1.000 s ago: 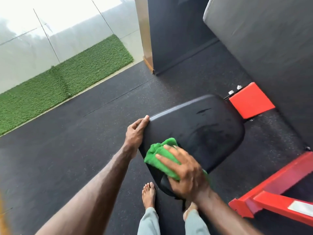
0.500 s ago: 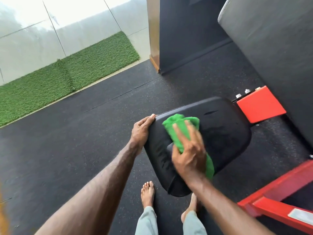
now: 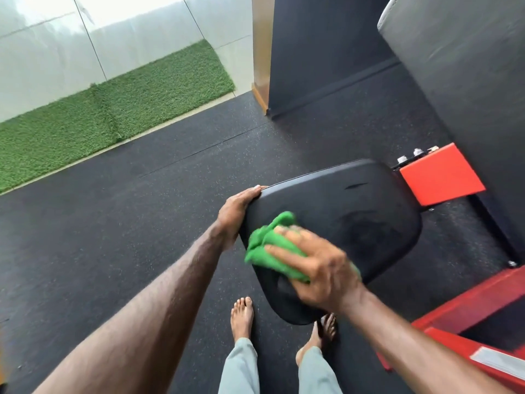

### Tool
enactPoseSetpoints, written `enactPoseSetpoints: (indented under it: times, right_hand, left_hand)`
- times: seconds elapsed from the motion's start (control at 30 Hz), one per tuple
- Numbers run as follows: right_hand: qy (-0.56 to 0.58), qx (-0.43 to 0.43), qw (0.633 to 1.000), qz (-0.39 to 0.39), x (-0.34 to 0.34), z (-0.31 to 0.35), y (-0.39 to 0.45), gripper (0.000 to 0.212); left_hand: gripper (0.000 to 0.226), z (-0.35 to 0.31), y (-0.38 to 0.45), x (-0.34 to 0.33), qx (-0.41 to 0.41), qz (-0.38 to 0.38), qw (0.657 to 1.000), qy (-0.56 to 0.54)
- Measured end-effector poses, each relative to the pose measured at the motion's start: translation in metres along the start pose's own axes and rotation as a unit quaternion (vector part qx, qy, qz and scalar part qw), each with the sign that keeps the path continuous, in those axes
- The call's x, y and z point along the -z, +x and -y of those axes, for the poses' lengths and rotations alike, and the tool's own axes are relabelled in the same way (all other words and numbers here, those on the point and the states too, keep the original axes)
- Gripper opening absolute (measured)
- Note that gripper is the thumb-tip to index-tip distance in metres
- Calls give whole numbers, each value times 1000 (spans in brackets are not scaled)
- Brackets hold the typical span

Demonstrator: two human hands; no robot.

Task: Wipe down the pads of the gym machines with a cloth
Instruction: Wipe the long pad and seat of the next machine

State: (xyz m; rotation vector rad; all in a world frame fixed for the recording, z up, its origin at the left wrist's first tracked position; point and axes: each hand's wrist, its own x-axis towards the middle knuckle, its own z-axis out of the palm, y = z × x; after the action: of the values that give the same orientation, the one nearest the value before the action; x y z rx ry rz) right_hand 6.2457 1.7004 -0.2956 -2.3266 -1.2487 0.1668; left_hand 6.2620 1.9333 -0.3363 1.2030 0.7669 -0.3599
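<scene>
Wiping one black seat pad with one green cloth, two hands at work.

At lower centre of the frame the left hand [image 3: 235, 214] curls its fingers over the pad's [image 3: 355, 223] left edge, steadying it. Just right of it, the right hand [image 3: 318, 265] presses the bunched cloth [image 3: 270, 245] flat against the pad's near-left part, fingers spread over the cloth rather than closed round it. The pad's long axis runs from lower centre up toward the red bracket [image 3: 440, 174] at right; most of its unwiped-looking surface lies up and right of the cloth, so the right hand is the nearer one for that stroke. A second, grey pad [image 3: 460, 66] fills the upper right.
</scene>
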Motion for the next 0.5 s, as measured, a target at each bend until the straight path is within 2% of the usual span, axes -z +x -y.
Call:
enactPoseSetpoints:
  times: [0.03, 0.1, 0.13, 0.17, 0.23, 0.27, 0.3, 0.33, 0.37, 0.43, 0.47, 0.5]
  right_hand:
    - [-9, -70, 997, -23, 5, -14, 4, 55]
    - [18, -273, 954, -126, 6, -20, 16, 60]
    - [19, -316, 936, -155, 1, -9, 19, 60]
    - [15, -308, 939, -149, -7, 8, 17, 60]
    - [22, -144, 989, -38, -15, 40, -1, 61]
    - [17, -59, 998, 6, -12, 39, -11, 60]
    - [4, -13, 1000, 15, -6, 27, -15, 59]
    - [-6, -37, 999, 2, -1, 12, -16, 59]
    - [-4, -118, 993, -33, 4, -1, -16, 59]
    - [21, -281, 952, -124, 7, -2, -16, 58]
    - [8, -295, 947, -126, 2, 11, -21, 59]
    - [-5, -251, 964, -92, -4, 28, -29, 61]
  left_hand:
    - [40, -2, -1, 0, 12, 13, 1000, -9]
    - [35, -3, 1, 2, 21, 25, 999, -18]
    - [35, -3, 1, 1, 19, 25, 999, -26]
    - [36, -1, 2, 2, 19, 21, 999, -41]
    - [34, -2, 1, -1, 18, 4, 998, -56]
    - [33, -4, 0, -3, 17, -11, 998, -55]
    - [31, -7, -1, -5, 12, -19, 998, -56]
    - [31, -9, -4, -7, 9, -23, 999, -44]
    - [30, -8, -10, -9, 6, -28, 999, -39]
    - [30, -2, -10, -7, -1, -35, 999, -40]
    - [30, -9, -9, -6, -11, -37, 998, -43]
    - [29, -14, -14, -6, -23, -40, 998, -37]
